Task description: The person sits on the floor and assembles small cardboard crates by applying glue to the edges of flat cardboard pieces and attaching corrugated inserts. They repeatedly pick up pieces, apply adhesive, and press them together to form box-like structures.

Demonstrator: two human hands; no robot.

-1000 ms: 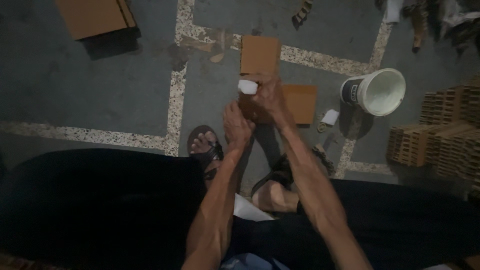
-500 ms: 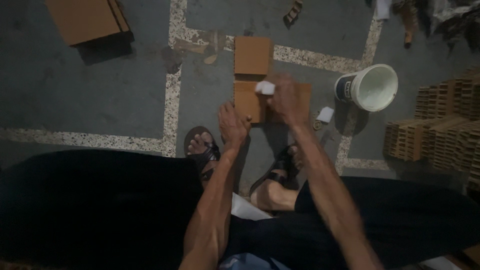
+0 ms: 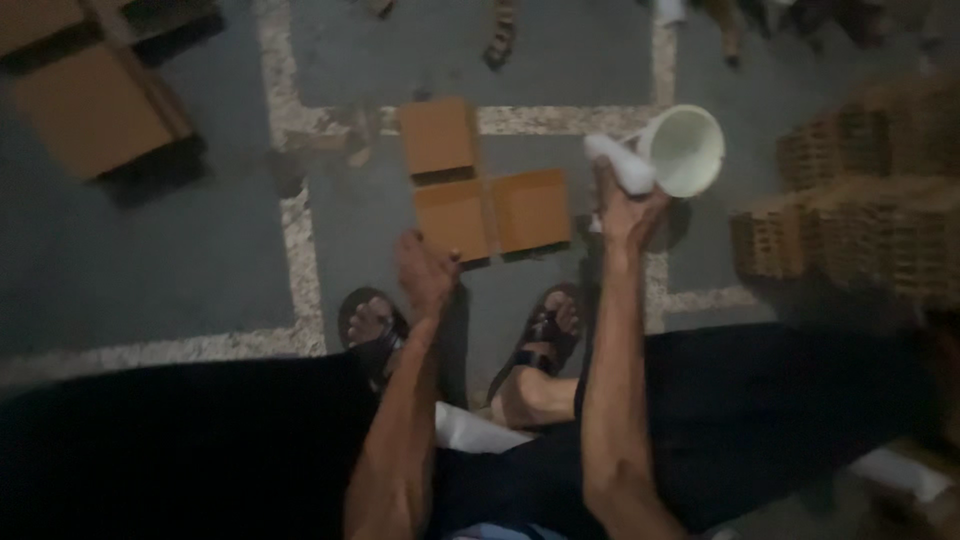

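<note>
At the far left, well away from either hand, a large board (image 3: 95, 120) lay on the floor (image 3: 200, 260), with a pale seam (image 3: 300, 240) running down past it. The left hand (image 3: 425, 270) hung just below the nearest of three small tiles (image 3: 452, 218), its fingers (image 3: 440, 262) curled narrow and holding nothing that could be made out; whether the fingertips touched the tile edge could not be told. A second tile (image 3: 437, 135) lay beyond it and a third (image 3: 532, 208) just to its right, between the two hands. Below the fingers, two sandalled feet (image 3: 375, 325) rested on the floor. The right hand (image 3: 625, 205) was raised, its fingers (image 3: 607, 190) closed on a white rag (image 3: 620, 165), which sat at the fingertips and just beside the rim of a white bucket (image 3: 685, 150). Right of the bucket stood stacks of wooden blocks (image 3: 850, 200), well apart from the fingers. Compared with half a second earlier, the right hand had left the tiles, where it had pressed the rag on the near one, and had swung the rag rightward to the bucket; the left hand had kept its place by the tile. The tile surface was now uncovered, so the wiping stroke appeared to be over, and the rag looked bound for the bucket.
</note>
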